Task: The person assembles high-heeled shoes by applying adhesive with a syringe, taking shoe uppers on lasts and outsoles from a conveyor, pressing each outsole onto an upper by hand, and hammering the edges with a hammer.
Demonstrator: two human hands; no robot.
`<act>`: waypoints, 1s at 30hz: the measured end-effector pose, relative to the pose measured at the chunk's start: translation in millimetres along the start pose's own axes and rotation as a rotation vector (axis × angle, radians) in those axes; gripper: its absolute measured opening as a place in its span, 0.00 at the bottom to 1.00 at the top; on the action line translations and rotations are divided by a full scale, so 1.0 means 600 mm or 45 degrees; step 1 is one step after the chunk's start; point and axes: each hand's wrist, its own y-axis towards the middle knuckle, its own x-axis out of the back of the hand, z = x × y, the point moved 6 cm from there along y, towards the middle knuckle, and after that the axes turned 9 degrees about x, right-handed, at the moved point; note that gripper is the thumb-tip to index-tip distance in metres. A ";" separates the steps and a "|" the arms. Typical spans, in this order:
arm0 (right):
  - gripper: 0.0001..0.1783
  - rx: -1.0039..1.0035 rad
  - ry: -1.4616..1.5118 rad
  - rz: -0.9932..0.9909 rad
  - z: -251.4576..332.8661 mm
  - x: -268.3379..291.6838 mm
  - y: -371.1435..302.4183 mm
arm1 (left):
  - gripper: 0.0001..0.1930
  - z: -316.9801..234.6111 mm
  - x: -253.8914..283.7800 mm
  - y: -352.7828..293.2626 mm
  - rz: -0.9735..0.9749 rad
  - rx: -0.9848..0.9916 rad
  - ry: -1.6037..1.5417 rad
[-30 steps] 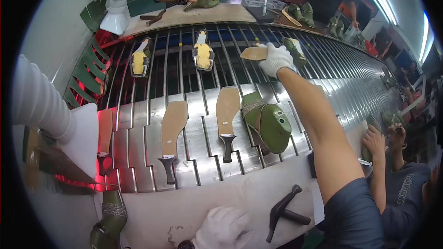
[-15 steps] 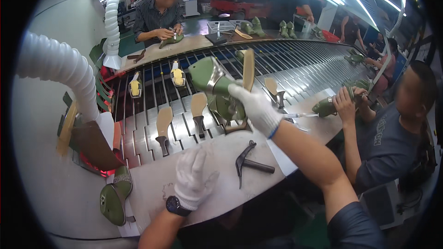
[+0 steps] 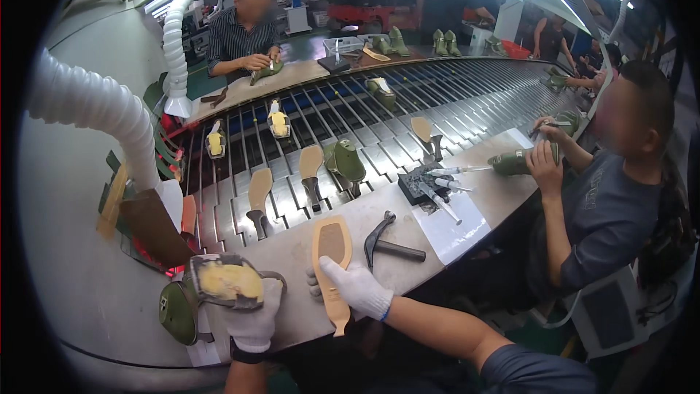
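Observation:
My left hand (image 3: 253,321), in a white glove, is closed around a shoe upper (image 3: 230,282) turned bottom up, its underside showing a rough yellow patch inside a dark rim. In my gloved right hand (image 3: 359,290) is a tan shoe sole (image 3: 332,241), gripped near its middle with the broad end pointing away from me. Both are above the near bench (image 3: 299,325), the sole just right of the shoe. Beside the sole, on the bench, lies a hammer (image 3: 390,246) with a dark head. Another green shoe (image 3: 177,314) rests on the bench at the left.
Across the metal slat conveyor (image 3: 219,230) stand soles with heels (image 3: 259,191) and a green shoe (image 3: 345,160). Syringes (image 3: 441,204) lie by a dark block on white paper at right. A co-worker (image 3: 620,168) sits at right, another (image 3: 244,36) works opposite. White ducts (image 3: 102,102) hang at left.
My right hand has come down from over the conveyor to the bench with the sole. A shoe is now in my left hand, which was empty with fingers spread before.

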 end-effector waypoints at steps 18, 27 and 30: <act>0.29 1.157 -1.270 -0.272 0.137 0.032 0.045 | 0.48 0.015 0.001 -0.064 0.057 0.095 -0.702; 0.27 0.295 -0.523 0.241 0.045 -0.004 0.000 | 0.47 0.009 -0.002 -0.060 0.070 0.132 -0.722; 0.29 0.570 -0.791 0.270 0.064 -0.020 -0.014 | 0.48 0.019 0.002 -0.063 0.101 0.152 -0.713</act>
